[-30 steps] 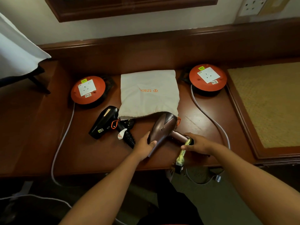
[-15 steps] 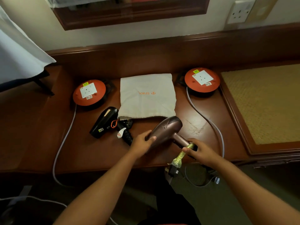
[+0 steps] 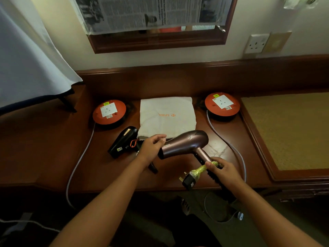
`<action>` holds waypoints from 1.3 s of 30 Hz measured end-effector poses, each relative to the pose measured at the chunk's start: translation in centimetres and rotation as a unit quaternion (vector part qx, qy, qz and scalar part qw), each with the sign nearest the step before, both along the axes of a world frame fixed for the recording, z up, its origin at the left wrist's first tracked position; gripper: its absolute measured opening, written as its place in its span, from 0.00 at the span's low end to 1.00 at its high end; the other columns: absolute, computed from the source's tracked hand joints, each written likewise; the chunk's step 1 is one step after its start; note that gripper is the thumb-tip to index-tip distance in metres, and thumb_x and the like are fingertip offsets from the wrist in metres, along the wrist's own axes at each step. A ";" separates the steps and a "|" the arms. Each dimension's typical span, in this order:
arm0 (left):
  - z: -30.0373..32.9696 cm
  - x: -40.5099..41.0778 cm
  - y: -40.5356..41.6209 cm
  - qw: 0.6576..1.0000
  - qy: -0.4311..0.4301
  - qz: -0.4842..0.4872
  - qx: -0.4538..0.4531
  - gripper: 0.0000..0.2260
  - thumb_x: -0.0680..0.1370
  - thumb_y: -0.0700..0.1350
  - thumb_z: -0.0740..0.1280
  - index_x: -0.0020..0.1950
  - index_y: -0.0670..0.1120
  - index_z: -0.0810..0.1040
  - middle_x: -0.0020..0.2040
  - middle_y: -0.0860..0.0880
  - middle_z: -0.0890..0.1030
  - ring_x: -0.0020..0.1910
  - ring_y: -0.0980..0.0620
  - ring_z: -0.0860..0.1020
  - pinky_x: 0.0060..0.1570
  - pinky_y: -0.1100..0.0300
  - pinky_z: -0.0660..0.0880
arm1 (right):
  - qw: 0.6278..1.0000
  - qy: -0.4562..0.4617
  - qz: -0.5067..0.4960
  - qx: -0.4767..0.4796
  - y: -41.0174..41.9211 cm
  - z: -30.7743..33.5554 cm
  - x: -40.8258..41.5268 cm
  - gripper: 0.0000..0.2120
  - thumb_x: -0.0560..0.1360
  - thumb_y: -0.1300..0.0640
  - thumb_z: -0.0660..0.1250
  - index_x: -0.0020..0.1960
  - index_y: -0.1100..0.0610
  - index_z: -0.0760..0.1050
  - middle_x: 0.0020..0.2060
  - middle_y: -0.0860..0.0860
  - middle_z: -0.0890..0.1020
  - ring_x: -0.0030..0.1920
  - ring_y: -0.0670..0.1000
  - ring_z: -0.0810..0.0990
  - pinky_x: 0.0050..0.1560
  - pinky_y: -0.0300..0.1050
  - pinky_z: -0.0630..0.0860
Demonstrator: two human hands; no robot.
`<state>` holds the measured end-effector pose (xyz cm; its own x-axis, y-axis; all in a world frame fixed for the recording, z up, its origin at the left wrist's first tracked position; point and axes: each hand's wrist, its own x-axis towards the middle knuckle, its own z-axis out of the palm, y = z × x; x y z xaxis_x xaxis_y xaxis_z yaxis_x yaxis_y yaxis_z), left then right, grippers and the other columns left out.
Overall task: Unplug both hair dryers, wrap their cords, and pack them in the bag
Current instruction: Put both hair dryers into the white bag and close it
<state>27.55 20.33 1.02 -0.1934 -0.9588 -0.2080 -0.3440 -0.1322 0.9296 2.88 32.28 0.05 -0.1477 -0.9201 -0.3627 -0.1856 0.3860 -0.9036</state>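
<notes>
In the middle of the frame, the left hand [image 3: 151, 146] grips the brown dryer [image 3: 185, 144] by its nose above the counter [image 3: 53, 157]. The right hand [image 3: 223, 171] pinches its cord. The dangling plug [image 3: 189, 180] could snag the bag [image 3: 167, 116].

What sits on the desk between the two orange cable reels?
In the head view, the white cloth bag lies flat between the left reel and the right reel, apart from both, its opening toward the person.

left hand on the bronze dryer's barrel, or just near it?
Touching. The head view shows the left hand wrapped over the nozzle end of the bronze dryer, fingers curled across its top, no gap.
</notes>
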 end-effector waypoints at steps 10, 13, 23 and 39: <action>-1.7 1.8 -7.6 0.994 -0.064 0.078 0.032 0.15 0.80 0.33 0.54 0.56 0.42 0.79 0.54 0.43 0.78 0.53 0.46 0.77 0.50 0.59 0.74 | 0.999 0.014 -0.033 0.005 -6.6 -1.9 0.5 0.11 0.74 0.47 0.68 0.54 0.49 0.78 0.36 0.58 0.82 0.29 0.50 0.77 0.26 0.40 0.72; -4.2 3.6 -10.3 0.945 -0.311 -0.038 -0.098 0.16 0.77 0.33 0.59 0.64 0.41 0.77 0.60 0.44 0.77 0.61 0.45 0.73 0.59 0.57 0.70 | 0.999 0.009 -0.047 0.025 -9.0 -3.2 0.2 0.16 0.73 0.45 0.68 0.57 0.51 0.77 0.34 0.57 0.82 0.28 0.49 0.77 0.25 0.41 0.71; -9.3 4.9 -15.9 0.745 -0.592 -0.249 -0.179 0.12 0.80 0.49 0.62 0.61 0.48 0.78 0.56 0.47 0.75 0.58 0.45 0.71 0.56 0.52 0.65 | 0.995 0.007 -0.064 0.072 -13.0 -5.7 0.1 0.28 0.68 0.40 0.67 0.65 0.52 0.74 0.35 0.60 0.81 0.26 0.52 0.74 0.23 0.42 0.70; -7.4 2.9 -19.6 0.980 -0.188 -0.062 -0.008 0.08 0.80 0.51 0.64 0.50 0.47 0.72 0.47 0.51 0.77 0.45 0.53 0.74 0.37 0.62 0.67 | 0.992 -0.073 0.037 0.093 -11.1 -3.2 2.0 0.36 0.53 0.26 0.71 0.57 0.42 0.78 0.33 0.58 0.83 0.28 0.56 0.79 0.24 0.44 0.73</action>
